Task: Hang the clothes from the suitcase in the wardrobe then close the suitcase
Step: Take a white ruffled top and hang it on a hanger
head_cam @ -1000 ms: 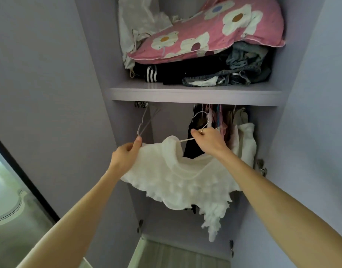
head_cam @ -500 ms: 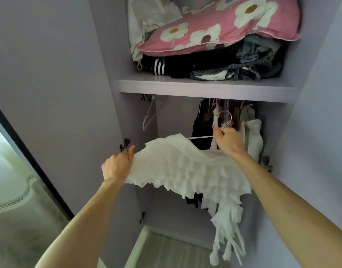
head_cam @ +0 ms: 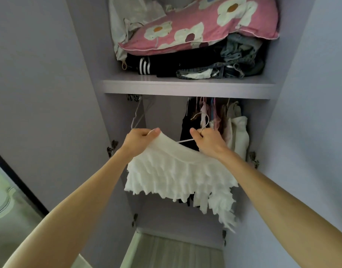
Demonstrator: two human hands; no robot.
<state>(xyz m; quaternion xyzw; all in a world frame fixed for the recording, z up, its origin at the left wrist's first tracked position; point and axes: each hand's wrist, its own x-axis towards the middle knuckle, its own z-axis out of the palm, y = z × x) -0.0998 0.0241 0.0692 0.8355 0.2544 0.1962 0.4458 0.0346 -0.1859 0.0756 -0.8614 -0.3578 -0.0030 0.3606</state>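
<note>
Hanging step was active: left hand (head_cam: 140, 139) pinched the white ruffled skirt (head_cam: 177, 171); right hand (head_cam: 209, 143) gripped its wire hanger (head_cam: 185, 140). Next, the hook likely needed raising to 12 o'clock.

A pale lilac wardrobe (head_cam: 164, 113) is seen with its flat lilac doors (head_cam: 50, 74) swung open. A lilac shelf board (head_cam: 185, 87) is fixed across it. Pale striped flooring (head_cam: 176, 252) is shown below, and a dark-framed glossy panel (head_cam: 11, 200) is lit greenish at lower left.

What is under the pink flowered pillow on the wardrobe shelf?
Under the pillow lie a black garment with white stripes and crumpled denim. Their covered parts cannot be seen.
</note>
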